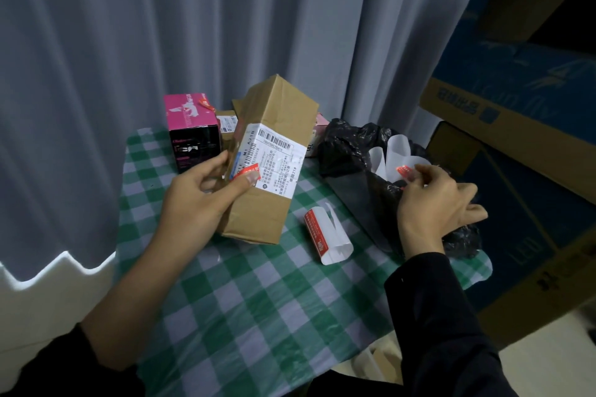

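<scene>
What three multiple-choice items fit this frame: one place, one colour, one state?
1. Where does the paper roll lie?
A. On the tablecloth, between the brown parcel and the black bag
B. Inside the black bag
C. On the floor

2. The tablecloth's checks are:
A. red and white
B. green and white
C. blue and yellow

3. The right hand:
A. lies flat on the tablecloth
B. grips the brown parcel
C. pinches a red sticker over the black bag

Key:
1 A, the paper roll lies on the cloth just right of the brown parcel, which the left hand grips.
2 B, green and white squares run across the whole cloth.
3 C, its fingertips close on the red sticker above the bag's open mouth.
</scene>
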